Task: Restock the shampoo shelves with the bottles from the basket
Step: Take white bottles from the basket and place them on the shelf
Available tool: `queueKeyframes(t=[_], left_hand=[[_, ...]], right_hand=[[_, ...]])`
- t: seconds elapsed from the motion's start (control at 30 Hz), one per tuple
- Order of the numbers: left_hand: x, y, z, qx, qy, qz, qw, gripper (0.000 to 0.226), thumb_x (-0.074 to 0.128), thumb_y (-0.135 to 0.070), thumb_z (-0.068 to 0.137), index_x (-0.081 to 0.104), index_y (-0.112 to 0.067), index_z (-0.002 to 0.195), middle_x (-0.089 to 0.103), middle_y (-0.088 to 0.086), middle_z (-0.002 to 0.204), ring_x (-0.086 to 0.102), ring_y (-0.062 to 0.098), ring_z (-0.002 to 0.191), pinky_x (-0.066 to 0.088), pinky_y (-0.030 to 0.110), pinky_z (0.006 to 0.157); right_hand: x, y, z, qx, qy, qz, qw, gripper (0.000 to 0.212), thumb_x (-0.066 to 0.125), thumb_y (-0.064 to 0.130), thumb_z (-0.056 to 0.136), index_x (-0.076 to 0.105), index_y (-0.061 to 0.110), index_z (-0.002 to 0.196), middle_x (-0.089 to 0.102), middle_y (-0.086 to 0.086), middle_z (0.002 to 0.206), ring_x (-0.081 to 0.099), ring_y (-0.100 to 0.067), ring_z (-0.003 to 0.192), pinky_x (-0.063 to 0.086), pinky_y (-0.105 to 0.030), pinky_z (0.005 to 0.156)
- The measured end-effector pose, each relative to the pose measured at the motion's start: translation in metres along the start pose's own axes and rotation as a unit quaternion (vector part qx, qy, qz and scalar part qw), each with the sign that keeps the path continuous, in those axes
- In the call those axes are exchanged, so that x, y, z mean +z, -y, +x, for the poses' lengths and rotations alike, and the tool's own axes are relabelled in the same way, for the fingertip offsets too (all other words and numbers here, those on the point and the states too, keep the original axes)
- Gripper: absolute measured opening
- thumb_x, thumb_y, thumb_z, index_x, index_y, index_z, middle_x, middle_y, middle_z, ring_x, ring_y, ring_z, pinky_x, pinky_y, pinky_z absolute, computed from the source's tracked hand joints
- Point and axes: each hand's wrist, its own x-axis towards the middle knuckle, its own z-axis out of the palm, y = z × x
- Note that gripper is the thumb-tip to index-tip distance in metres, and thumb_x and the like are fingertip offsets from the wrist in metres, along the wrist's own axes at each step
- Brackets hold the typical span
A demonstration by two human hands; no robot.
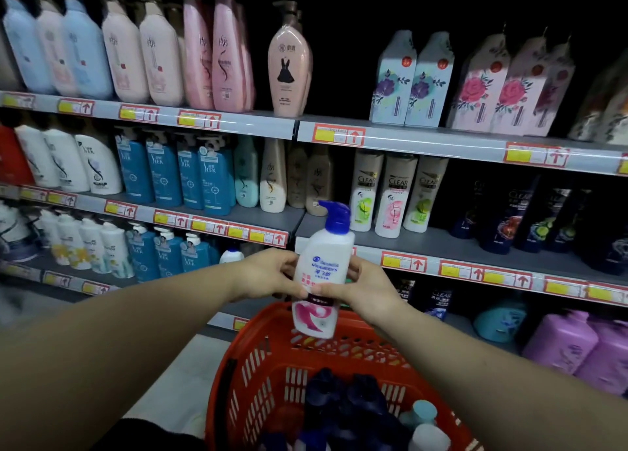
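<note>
Currently mid-transfer: left grip [268, 277] and right grip [367, 289] both wrapped round white bottle [323, 267], held near upright above basket [251, 355], in front of shelves [424, 141]; dark bottles [339, 396] remain in basket; next probably find matching slot, set it label out

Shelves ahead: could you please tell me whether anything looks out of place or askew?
Nothing looks spilled or damaged. Only a wide gap on the top shelf, right of the pink pump bottle, stands out.
</note>
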Motion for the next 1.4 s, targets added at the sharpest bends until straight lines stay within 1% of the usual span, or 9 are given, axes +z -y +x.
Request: queueKeyframes(t=[0.17,0.4,0.47,0.6,0.67,0.93,1.2,1.3,1.4], left_hand=[[-0.033,0.017,-0.006,-0.006,-0.055,-0.011,0.998,0.048,0.077,-0.005,0.076,0.061,-0.024,0.117,0.068,-0.002,0.113,0.064,0.013,0.106,0.053,0.036,0.093],[-0.087,0.046,-0.009,-0.015,-0.169,-0.01,0.985,0.05,0.082,-0.013,0.071,0.063,-0.02,0.117,0.072,0.0,0.105,0.069,0.016,0.096,0.054,0.039,0.094],[-0.1,0.052,-0.006,-0.01,-0.187,-0.015,0.982,0.044,0.081,-0.013,0.073,0.064,-0.022,0.112,0.073,0.0,0.104,0.069,0.014,0.095,0.055,0.035,0.091],[-0.118,0.06,-0.001,-0.005,-0.225,-0.029,0.974,0.032,0.076,-0.015,0.079,0.065,-0.022,0.109,0.071,-0.006,0.094,0.067,0.003,0.084,0.052,0.015,0.065],[-0.122,0.068,0.001,-0.015,-0.243,-0.028,0.969,0.029,0.076,-0.019,0.08,0.068,-0.02,0.107,0.073,-0.004,0.093,0.068,0.004,0.083,0.049,0.014,0.064],[-0.108,0.112,0.025,-0.049,-0.232,-0.046,0.97,0.036,0.08,-0.023,0.076,0.067,-0.019,0.109,0.072,-0.004,0.096,0.068,0.007,0.089,0.055,0.026,0.083],[-0.082,0.204,0.071,-0.111,-0.241,-0.078,0.961,0.036,0.073,-0.029,0.083,0.061,-0.024,0.116,0.065,-0.007,0.1,0.061,0.004,0.088,0.042,0.015,0.067],[-0.074,0.24,0.089,-0.141,-0.246,-0.104,0.953,0.038,0.071,-0.034,0.084,0.06,-0.024,0.118,0.066,-0.007,0.104,0.062,0.011,0.098,0.051,0.027,0.08],[-0.066,0.269,0.106,-0.17,-0.259,-0.113,0.944,0.037,0.071,-0.034,0.084,0.061,-0.021,0.117,0.067,-0.005,0.106,0.062,0.01,0.088,0.053,0.034,0.084]], right_hand=[[0.038,0.01,0.035,-0.009,0.003,0.005,1.0,0.074,0.095,0.027,0.046,0.066,0.016,0.113,0.074,0.001,0.111,0.071,-0.015,0.1,0.057,-0.042,0.093],[0.083,0.035,0.088,-0.039,0.025,-0.005,0.999,0.061,0.092,0.014,0.06,0.064,0.013,0.113,0.074,-0.002,0.11,0.072,-0.017,0.097,0.057,-0.043,0.092],[0.091,0.041,0.104,-0.046,0.038,-0.01,0.998,0.061,0.092,0.013,0.061,0.064,0.012,0.116,0.074,-0.003,0.111,0.072,-0.017,0.098,0.056,-0.044,0.093],[0.1,0.048,0.127,-0.063,0.048,-0.005,0.997,0.06,0.089,0.006,0.065,0.062,0.008,0.119,0.073,-0.006,0.113,0.071,-0.017,0.1,0.056,-0.042,0.094],[0.103,0.045,0.134,-0.061,0.051,-0.004,0.997,0.058,0.088,0.005,0.065,0.062,0.009,0.117,0.073,-0.006,0.113,0.071,-0.017,0.1,0.056,-0.042,0.095],[0.127,0.003,0.155,-0.033,0.068,-0.001,0.997,0.06,0.091,0.008,0.061,0.062,0.02,0.112,0.073,-0.003,0.111,0.071,-0.018,0.101,0.057,-0.044,0.093],[0.165,-0.068,0.209,0.031,0.106,0.023,0.994,0.063,0.084,0.001,0.07,0.056,0.009,0.126,0.07,-0.009,0.117,0.07,-0.022,0.104,0.058,-0.04,0.089],[0.186,-0.099,0.235,0.051,0.127,0.008,0.99,0.062,0.084,0.001,0.07,0.057,0.011,0.125,0.071,-0.008,0.116,0.07,-0.023,0.104,0.059,-0.043,0.087],[0.199,-0.128,0.258,0.072,0.149,-0.012,0.986,0.064,0.086,0.002,0.068,0.058,0.011,0.124,0.072,-0.009,0.113,0.071,-0.025,0.102,0.059,-0.051,0.085]])
